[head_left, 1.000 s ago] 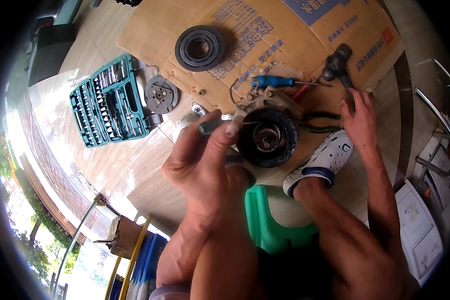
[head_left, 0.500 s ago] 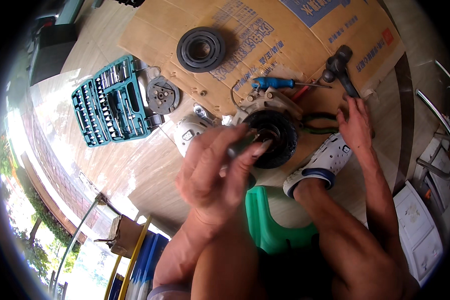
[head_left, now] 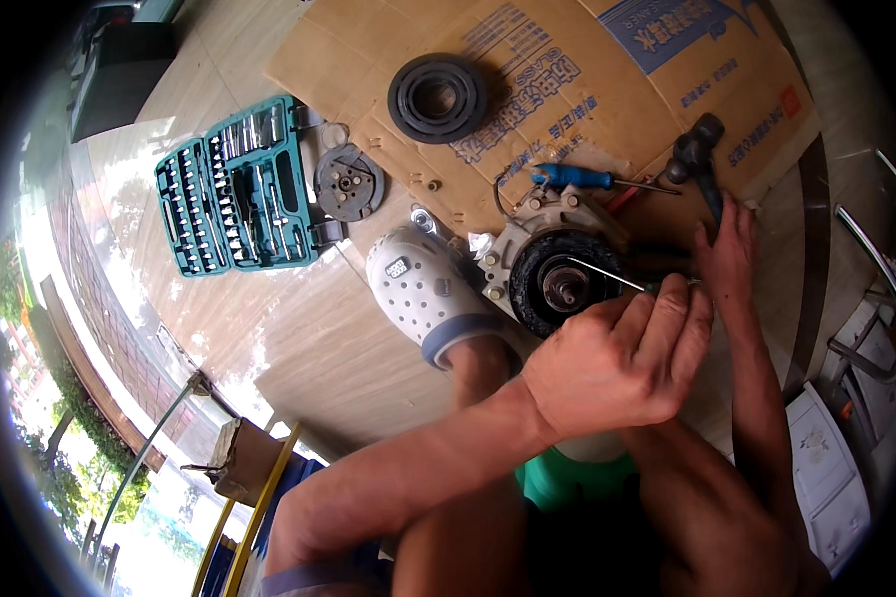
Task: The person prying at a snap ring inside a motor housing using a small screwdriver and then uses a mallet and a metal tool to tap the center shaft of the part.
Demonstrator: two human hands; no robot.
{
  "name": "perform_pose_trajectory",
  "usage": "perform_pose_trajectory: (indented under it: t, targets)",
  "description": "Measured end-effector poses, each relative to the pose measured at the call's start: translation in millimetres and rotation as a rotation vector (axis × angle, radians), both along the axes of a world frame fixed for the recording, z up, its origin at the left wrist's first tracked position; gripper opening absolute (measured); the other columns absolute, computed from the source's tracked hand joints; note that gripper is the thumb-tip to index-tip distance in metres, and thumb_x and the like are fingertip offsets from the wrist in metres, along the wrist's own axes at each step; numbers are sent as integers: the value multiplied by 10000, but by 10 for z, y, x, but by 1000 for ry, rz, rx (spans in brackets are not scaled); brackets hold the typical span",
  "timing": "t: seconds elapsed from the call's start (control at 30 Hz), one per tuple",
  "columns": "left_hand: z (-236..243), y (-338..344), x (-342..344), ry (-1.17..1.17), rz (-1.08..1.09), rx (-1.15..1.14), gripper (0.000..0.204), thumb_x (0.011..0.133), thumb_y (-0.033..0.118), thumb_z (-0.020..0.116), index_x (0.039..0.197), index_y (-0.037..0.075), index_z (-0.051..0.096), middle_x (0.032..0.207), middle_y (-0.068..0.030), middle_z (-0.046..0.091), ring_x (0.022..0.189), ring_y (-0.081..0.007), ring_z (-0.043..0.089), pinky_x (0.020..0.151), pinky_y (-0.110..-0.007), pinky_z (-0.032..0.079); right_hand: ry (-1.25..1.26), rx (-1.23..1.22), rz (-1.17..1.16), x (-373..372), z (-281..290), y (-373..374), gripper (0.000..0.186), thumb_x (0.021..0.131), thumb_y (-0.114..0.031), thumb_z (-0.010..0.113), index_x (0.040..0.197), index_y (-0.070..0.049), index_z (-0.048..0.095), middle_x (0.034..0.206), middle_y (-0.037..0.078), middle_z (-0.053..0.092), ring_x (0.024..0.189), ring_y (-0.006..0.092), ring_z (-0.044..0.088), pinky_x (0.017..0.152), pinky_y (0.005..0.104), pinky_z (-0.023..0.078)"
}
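My left hand (head_left: 622, 363) reaches across and grips a thin screwdriver (head_left: 607, 274). Its bare shaft slants over the black ring (head_left: 535, 298) on the front of a grey metal compressor (head_left: 496, 267), the tip near the ring's inner edge. Most of the handle is hidden by my fingers. In the middle of the ring, the metal shaft end (head_left: 567, 289) shows. My right hand (head_left: 732, 254) is closed round the handle of a hammer (head_left: 694, 149), whose dark head lies on the cardboard. A blue-handled screwdriver (head_left: 577, 176) lies behind the compressor.
The flattened cardboard (head_left: 368, 60) carries a black grooved pulley (head_left: 436, 98). Left of it are a round metal plate (head_left: 349, 184) and an opened green socket set (head_left: 234, 189). My clog (head_left: 408, 289) stands beside the compressor; a green stool (head_left: 567, 483) is below me.
My left hand has swung right with the screwdriver, uncovering the compressor's front and bringing the shaft over the ring. My right hand stays at the hammer; the view has shifted slightly.
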State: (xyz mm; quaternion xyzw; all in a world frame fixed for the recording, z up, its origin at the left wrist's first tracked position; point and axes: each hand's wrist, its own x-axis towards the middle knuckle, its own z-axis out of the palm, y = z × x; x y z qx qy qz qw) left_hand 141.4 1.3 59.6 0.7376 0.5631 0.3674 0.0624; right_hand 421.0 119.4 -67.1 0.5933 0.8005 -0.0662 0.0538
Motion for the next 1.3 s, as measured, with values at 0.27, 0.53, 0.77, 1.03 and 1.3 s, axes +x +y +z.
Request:
perform_pose_trajectory:
  t: [0.27, 0.53, 0.77, 1.03, 1.3]
  targets:
    - [-15, -51, -115, -193, 60, 36, 308, 843, -20, 738, 1143, -89, 731, 1037, -172, 747, 745, -161, 729, 532, -261, 566, -22, -92, 16, -112, -27, 242, 494, 968, -162, 719, 1415, -17, 564, 1271, 266, 633, 1222, 494, 606, 1020, 551, 498]
    - [-76, -106, -129, -214, 56, -2, 348, 853, -2, 723, 1188, -92, 714, 1059, -160, 746, 786, -176, 739, 575, -272, 585, -9, -124, -70, -220, -135, 459, 297, 940, -184, 727, 1131, 8, 604, 1147, 262, 642, 1117, 502, 635, 927, 574, 514]
    - [-74, -125, -167, -242, 28, 0, 403, 794, 32, 713, 1179, -89, 711, 1090, -190, 726, 777, -223, 730, 625, -298, 602, 95, -116, -35, -200, -121, 464, 247, 936, -171, 703, 1000, 19, 558, 933, 265, 631, 910, 498, 651, 797, 570, 492]
    - [-118, -78, -167, -169, 34, 19, 377, 786, 69, 708, 1139, -63, 691, 1061, -193, 732, 764, -179, 705, 659, -280, 591, 448, -321, -463, -423, 414, 436, 277, 970, -260, 777, 874, -77, 591, 663, -1, 494, 556, 121, 513, 530, 330, 396]
    - [-117, -112, -178, -84, 43, -1, 377, 804, 84, 701, 1148, -69, 693, 1064, -184, 731, 784, -176, 696, 665, -285, 562, 859, -444, -679, -249, 1127, 95, 442, 1049, -485, 676, 990, -50, 623, 626, -19, 481, 468, 106, 452, 469, 285, 365]
